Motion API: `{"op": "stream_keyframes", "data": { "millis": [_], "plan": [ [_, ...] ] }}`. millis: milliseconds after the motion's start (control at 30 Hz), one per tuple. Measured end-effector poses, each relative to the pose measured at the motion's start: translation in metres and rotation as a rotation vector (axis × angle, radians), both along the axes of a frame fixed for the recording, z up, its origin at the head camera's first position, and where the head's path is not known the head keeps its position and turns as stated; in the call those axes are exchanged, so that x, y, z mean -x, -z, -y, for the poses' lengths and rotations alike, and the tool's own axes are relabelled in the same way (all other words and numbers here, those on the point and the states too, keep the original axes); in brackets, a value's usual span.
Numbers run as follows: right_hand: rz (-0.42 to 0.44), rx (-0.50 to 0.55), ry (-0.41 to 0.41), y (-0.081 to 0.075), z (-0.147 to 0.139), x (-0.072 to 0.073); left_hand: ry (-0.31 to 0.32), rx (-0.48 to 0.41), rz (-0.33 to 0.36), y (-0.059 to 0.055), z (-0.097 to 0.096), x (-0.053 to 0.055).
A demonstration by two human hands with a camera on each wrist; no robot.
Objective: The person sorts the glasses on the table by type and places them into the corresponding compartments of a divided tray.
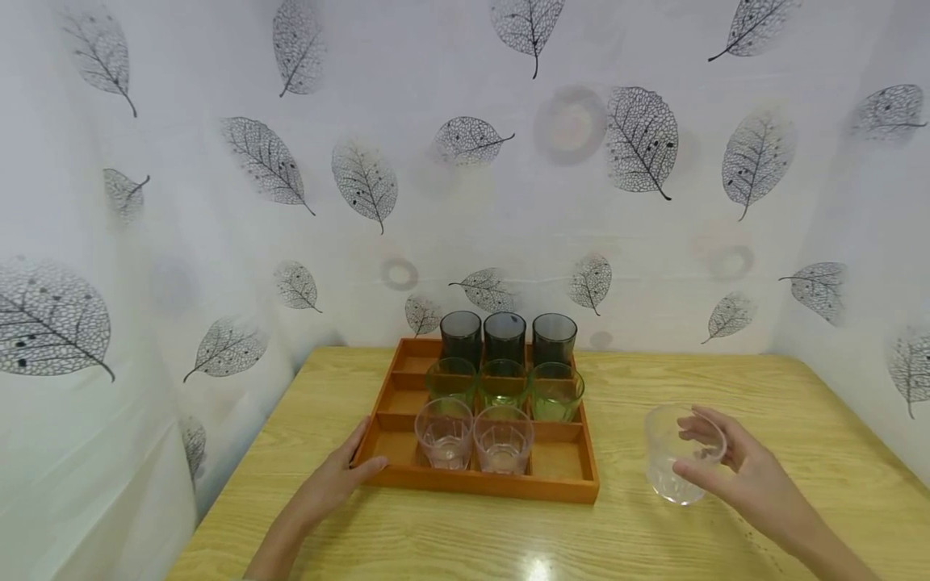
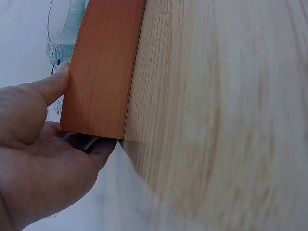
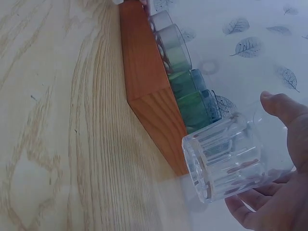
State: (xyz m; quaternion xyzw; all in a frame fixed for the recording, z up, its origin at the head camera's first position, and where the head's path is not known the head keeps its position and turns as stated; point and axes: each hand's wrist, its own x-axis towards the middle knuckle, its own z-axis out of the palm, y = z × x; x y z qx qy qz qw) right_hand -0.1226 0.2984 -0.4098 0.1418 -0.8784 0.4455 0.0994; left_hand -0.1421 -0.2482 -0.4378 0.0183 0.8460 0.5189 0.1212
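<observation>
My right hand holds a clear drinking glass, thumb on the near side and fingers round the far side. It stands out to the right of a brown wooden tray. In the right wrist view the glass shows a fluted lower part and a thick base. My left hand grips the tray's front left corner, thumb at the upper edge of the front wall. Two clear, slightly pinkish glasses stand upright in the tray's front row.
Behind them in the tray are a middle row of green glasses and a back row of dark grey glasses, with wooden dividers between rows. The wood-grain table meets a leaf-patterned curtain at the back and sides.
</observation>
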Motion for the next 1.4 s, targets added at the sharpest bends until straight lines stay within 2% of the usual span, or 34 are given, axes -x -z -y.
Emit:
{"op": "stream_keyframes", "data": {
  "millis": [400,767,1167,1400],
  "plan": [
    [-0.027,0.008,-0.081,-0.007,0.029,-0.003,0.009,0.009,-0.003,0.003,0.002,0.001],
    [-0.028,0.073,-0.182,-0.016,0.067,0.007,0.014,0.001,-0.004,0.004,0.002,0.001],
    [0.037,0.084,-0.156,-0.019,0.101,0.027,0.019,0.022,-0.018,0.002,0.002,0.002],
    [0.035,0.130,-0.153,-0.011,0.114,0.037,0.017,0.017,-0.019,0.002,0.002,0.002]
  ]
}}
